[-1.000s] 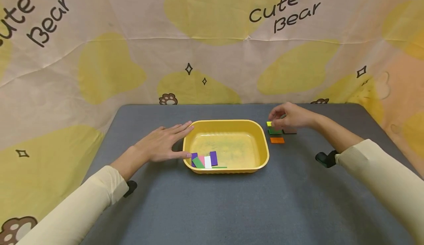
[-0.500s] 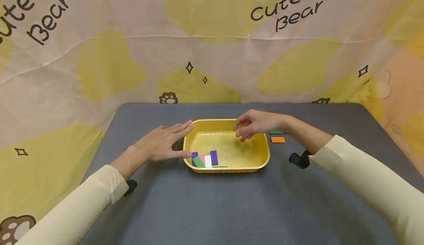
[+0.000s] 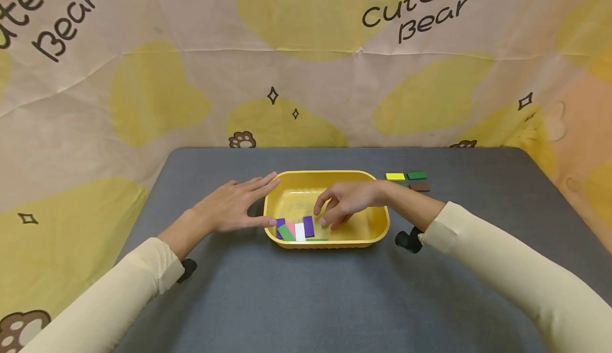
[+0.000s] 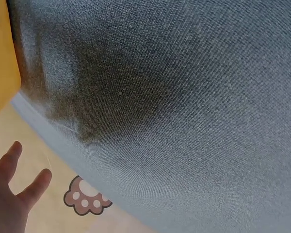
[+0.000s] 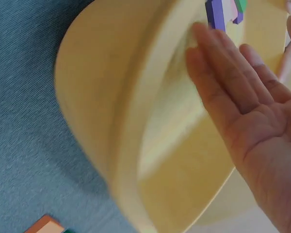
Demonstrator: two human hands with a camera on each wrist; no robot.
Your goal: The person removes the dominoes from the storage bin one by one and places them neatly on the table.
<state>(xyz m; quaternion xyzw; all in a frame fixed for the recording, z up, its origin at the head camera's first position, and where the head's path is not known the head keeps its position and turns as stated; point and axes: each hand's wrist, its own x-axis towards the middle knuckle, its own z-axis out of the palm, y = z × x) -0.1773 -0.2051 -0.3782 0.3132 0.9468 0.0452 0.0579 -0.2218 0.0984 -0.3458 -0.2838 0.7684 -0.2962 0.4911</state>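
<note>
A yellow plastic basin (image 3: 334, 244) stands on the table. My left hand (image 3: 234, 204) rests with straight, spread fingers against its left rim. Inside the basin, at the front left, lie small flat rectangular blocks: purple (image 3: 308, 226), white (image 3: 299, 232), pink (image 3: 290, 229), light green (image 3: 286, 233) and a second purple one (image 3: 280, 224). A thin green edge (image 3: 316, 240) shows by the front wall. My right hand (image 3: 351, 201) reaches over the right rim, its fingers loosely bent just right of the nearer purple block. The right wrist view shows nothing in the palm.
Right of the basin lie a yellow block (image 3: 394, 177), a dark green block (image 3: 417, 175) and a brown block (image 3: 419, 187). An orange block (image 5: 46, 225) shows in the right wrist view. A printed cloth (image 3: 311, 77) hangs behind the grey table (image 3: 306, 300).
My right hand has moved left and nearer, from the blocks right of the basin to inside it. Those blocks' far ones are now uncovered. My left hand stays in place.
</note>
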